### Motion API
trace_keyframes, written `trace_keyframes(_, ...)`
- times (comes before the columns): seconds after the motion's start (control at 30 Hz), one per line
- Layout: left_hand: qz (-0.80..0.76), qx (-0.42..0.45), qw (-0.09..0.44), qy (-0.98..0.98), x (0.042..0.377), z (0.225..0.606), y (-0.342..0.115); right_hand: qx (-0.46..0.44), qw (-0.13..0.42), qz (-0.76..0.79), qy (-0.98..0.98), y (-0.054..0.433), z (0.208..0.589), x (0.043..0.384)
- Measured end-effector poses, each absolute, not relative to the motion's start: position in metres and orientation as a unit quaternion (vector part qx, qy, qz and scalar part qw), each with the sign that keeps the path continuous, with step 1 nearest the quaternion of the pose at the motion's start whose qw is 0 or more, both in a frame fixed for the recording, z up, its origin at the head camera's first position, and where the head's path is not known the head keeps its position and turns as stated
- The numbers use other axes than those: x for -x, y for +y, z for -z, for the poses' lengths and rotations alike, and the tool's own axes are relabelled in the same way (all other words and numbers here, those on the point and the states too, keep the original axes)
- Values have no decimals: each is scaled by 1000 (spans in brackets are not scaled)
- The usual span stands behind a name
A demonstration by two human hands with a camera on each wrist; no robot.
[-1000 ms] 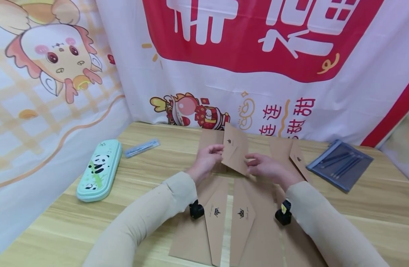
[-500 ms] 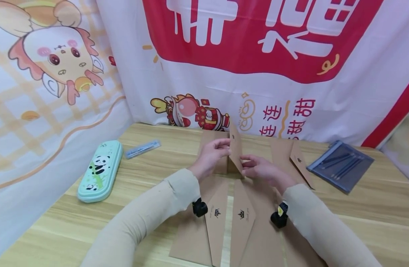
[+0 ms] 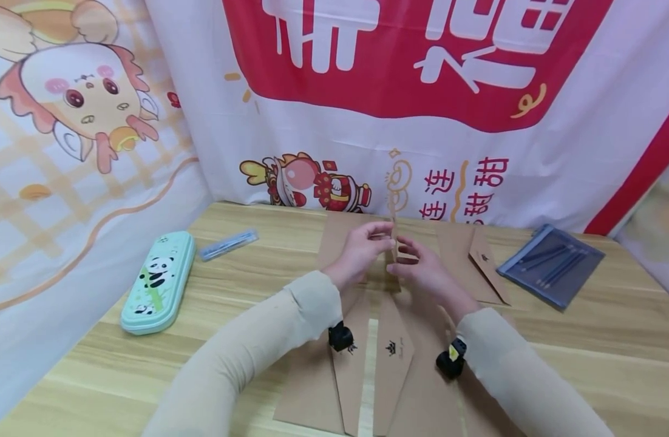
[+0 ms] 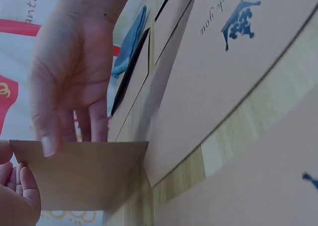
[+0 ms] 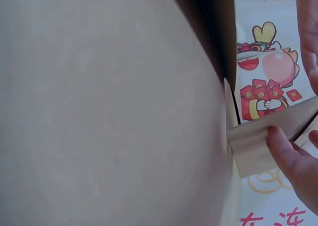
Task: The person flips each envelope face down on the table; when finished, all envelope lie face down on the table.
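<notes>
A brown kraft envelope (image 3: 396,247) stands upright over the far part of the table, seen almost edge-on from the head. My left hand (image 3: 366,250) pinches its left side, and my right hand (image 3: 424,270) pinches it from the right. In the left wrist view the right thumb lies on the near face of the envelope (image 4: 82,179), with the fingers behind. Left fingertips (image 4: 30,186) touch its other edge. Beneath my forearms lie more brown envelopes, one with a crown print (image 3: 391,364) on its pointed flap.
Another envelope (image 3: 484,267) with a raised flap lies right of my hands; a flat one (image 3: 337,243) is behind the left hand. A blue zip pouch of pencils (image 3: 553,264), a panda pencil case (image 3: 158,282) and a slim clear pack (image 3: 229,244) flank them. A printed cloth (image 3: 312,133) hangs behind.
The held envelope has turned from showing its printed flap side to nearly edge-on and shifted slightly right. Both hands have come closer together around it.
</notes>
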State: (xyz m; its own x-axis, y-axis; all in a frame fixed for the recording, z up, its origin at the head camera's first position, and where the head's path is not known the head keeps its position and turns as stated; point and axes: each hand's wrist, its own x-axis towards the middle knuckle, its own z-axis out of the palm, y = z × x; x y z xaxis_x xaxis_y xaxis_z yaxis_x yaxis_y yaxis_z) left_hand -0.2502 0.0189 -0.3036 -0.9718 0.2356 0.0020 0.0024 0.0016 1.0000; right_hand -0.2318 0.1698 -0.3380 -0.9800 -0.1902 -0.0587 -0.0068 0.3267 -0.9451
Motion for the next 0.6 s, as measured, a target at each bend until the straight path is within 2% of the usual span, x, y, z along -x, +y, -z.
trace_keyframes(0.3,-702,-94,63,703,254,310,29,52,-7,580,813,166,338,227)
trace_keyframes(0.6,-704,-94,68,700,252,309,32,11,-32,570,821,164,337,221)
